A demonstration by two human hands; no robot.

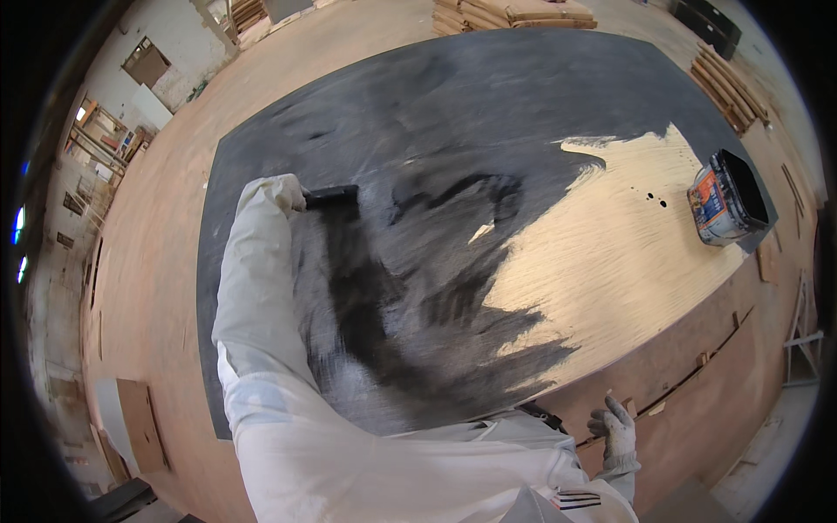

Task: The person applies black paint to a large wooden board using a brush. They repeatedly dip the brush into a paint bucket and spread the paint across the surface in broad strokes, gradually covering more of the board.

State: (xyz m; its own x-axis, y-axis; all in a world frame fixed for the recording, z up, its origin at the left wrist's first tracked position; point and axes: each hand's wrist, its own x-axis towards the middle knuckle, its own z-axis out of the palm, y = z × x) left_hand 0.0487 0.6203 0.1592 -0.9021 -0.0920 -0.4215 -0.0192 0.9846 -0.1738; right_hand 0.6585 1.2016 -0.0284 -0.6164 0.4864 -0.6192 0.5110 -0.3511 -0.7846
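My left arm, in a white sleeve, stretches far over a large board (436, 87) that lies flat. At its end my left hand (286, 192), partly hidden by the sleeve and wrist, grips a wide black paint applicator (332, 197) resting on the board. Whether this is a roller or a broad brush does not show clearly. A dark wet band of black paint (353, 296) runs from it toward me and curves right. My right hand (615, 426), in a paint-stained glove, hangs beyond the board's near edge, fingers apart and holding nothing.
A tub of black paint (711, 209) with a coloured label stands on the board's right end. Around it the surface is bare pale yellow (610, 253) with a few black drops. Stacked panels (514, 13) lie past the far edge, more bundled panels (728, 87) at the far right.
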